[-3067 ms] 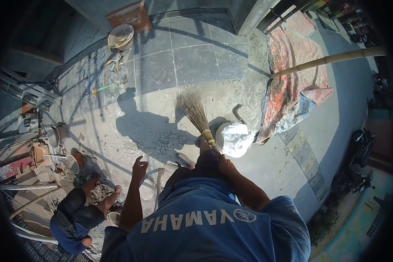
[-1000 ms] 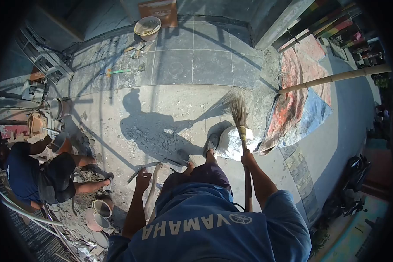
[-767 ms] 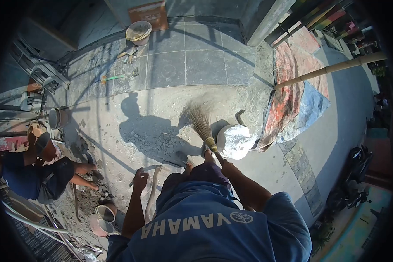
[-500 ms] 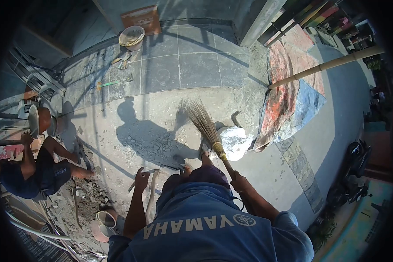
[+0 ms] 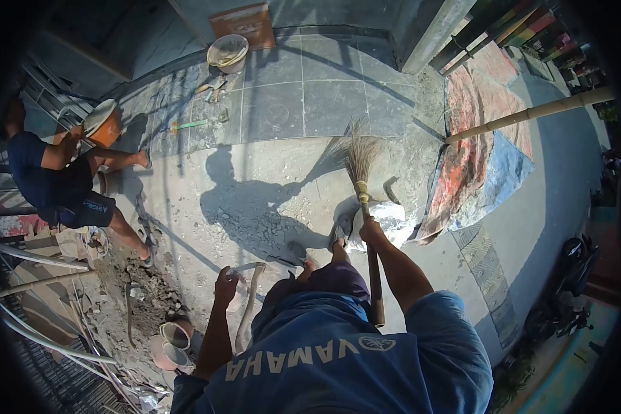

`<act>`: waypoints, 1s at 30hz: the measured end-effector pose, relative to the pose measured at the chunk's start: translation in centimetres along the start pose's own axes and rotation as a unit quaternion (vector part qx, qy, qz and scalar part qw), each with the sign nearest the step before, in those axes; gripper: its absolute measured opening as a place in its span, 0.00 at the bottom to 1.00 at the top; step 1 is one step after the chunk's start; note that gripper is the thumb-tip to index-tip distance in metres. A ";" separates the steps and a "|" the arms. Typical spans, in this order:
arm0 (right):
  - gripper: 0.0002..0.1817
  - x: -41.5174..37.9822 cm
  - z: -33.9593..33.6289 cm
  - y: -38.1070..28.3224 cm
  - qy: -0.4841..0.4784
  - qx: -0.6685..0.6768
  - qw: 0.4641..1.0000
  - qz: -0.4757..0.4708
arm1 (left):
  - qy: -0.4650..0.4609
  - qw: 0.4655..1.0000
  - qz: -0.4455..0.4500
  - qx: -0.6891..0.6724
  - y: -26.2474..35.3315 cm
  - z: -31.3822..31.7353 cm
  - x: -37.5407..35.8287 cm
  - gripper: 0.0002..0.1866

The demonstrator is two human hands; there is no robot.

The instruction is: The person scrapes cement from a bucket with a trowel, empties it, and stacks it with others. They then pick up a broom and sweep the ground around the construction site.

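My right hand is wrapped around the handle of a stick broom. Its bristles point up and away from me, beside a white sack. The broom's lower handle passes along my right forearm. My left hand hangs at my left side with fingers loosely curled and apart, and nothing shows in it. Close by, a pinkish object that I cannot make out and a curved wooden handle lie on the ground. Pale rubble is scattered in front of my feet.
At left, another person holds an orange bucket. A plastic basin stands on the grey tiles. A bamboo pole crosses above a red and blue tarp. Several buckets and a soil heap are at lower left.
The broom has swung to the right and more upright, and its bristles have risen. The other person has stood up and moved up the left side, carrying the orange bucket. My view has turned slightly left.
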State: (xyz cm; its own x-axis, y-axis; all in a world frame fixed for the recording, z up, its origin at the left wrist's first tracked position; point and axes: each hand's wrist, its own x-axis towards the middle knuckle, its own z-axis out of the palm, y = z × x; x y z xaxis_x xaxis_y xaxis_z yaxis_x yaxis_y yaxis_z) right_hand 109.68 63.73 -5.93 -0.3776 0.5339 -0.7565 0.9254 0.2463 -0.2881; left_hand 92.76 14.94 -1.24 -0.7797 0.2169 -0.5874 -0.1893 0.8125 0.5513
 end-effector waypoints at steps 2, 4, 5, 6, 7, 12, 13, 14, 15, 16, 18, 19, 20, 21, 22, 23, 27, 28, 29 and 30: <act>0.24 -1.3 2.2 -4.1 -0.030 -0.001 0.999 -0.009 | 0.010 1.000 -0.012 -0.003 -0.9 -0.4 -0.8 0.27; 0.24 0.3 6.5 -5.3 -0.017 -0.014 0.998 -0.063 | 0.014 0.999 -0.017 -0.037 -0.9 -0.7 -1.9 0.27; 0.23 1.4 9.2 -5.1 0.018 -0.031 0.994 -0.105 | 0.018 0.999 -0.021 -0.037 -1.4 -0.8 -2.3 0.27; 0.23 0.7 9.4 -6.3 0.014 -0.032 0.993 -0.109 | 0.021 0.999 -0.003 -0.045 -2.2 -0.7 -2.5 0.27; 0.23 -0.7 9.0 -7.8 -0.024 -0.035 0.993 -0.112 | 0.024 0.998 0.015 -0.053 -3.2 -0.5 -2.7 0.27; 0.23 -2.8 12.4 -10.7 -0.051 -0.086 0.982 -0.160 | 0.027 0.997 -0.064 -0.041 -2.8 -1.3 -5.5 0.27; 0.22 -2.9 13.2 -11.0 -0.065 -0.080 0.980 -0.170 | 0.031 0.996 -0.068 -0.043 -2.8 -1.4 -6.0 0.27; 0.22 -3.0 13.9 -11.4 -0.079 -0.075 0.978 -0.181 | 0.039 0.996 -0.068 -0.049 -2.8 -1.3 -6.5 0.27; 0.22 -3.4 14.3 -11.8 -0.092 -0.069 0.975 -0.190 | 0.046 0.995 -0.067 -0.055 -2.9 -1.1 -6.9 0.27; 0.22 -3.8 14.6 -12.0 -0.094 -0.073 0.974 -0.194 | 0.045 0.995 -0.067 -0.056 -3.0 -1.1 -7.3 0.27; 0.21 -4.8 14.8 -12.5 -0.127 -0.115 0.960 -0.223 | 0.046 0.995 -0.072 -0.059 -3.1 -1.0 -7.8 0.27; 0.21 -5.4 14.6 -12.7 -0.142 -0.136 0.951 -0.237 | 0.044 0.994 -0.075 -0.059 -3.2 -1.0 -7.9 0.27; 0.21 -6.0 14.3 -12.8 -0.140 -0.139 0.951 -0.240 | 0.046 0.994 -0.074 -0.063 -3.2 -0.9 -8.0 0.27; 0.21 -6.6 14.1 -12.6 -0.150 -0.154 0.945 -0.245 | 0.047 0.994 -0.070 -0.071 -3.3 -0.8 -8.0 0.27; 0.21 -7.8 13.2 -12.7 -0.161 -0.169 0.940 -0.249 | 0.047 0.994 -0.066 -0.078 -3.7 -0.7 -8.0 0.27; 0.21 -9.3 12.0 -12.1 -0.160 -0.175 0.936 -0.259 | 0.048 0.993 -0.065 -0.082 -4.0 -0.5 -7.8 0.27; 0.23 -11.0 9.0 -6.4 -0.088 -0.171 0.942 -0.276 | 0.074 0.989 -0.048 -0.115 -4.9 0.7 -7.1 0.27; 0.25 -12.6 6.7 -6.2 -0.091 -0.085 0.971 -0.205 | 0.077 0.988 -0.045 -0.127 -4.7 0.7 -7.0 0.27; 0.25 -14.1 4.2 -6.1 -0.100 -0.091 0.976 -0.168 | 0.081 0.987 -0.047 -0.132 -4.7 0.8 -6.9 0.27; 0.25 -14.7 2.3 -5.8 -0.109 -0.099 0.980 -0.132 | 0.071 0.987 -0.045 -0.134 -5.0 1.0 -6.8 0.26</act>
State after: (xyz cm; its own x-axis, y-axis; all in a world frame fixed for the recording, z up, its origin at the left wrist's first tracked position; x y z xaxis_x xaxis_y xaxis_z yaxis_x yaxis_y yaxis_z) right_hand 109.94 52.62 5.52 -0.5676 0.2496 -0.7846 0.7632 0.5170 -0.3877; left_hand 99.59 10.00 -0.62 -0.8246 0.0575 -0.5628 -0.3974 0.6492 0.6486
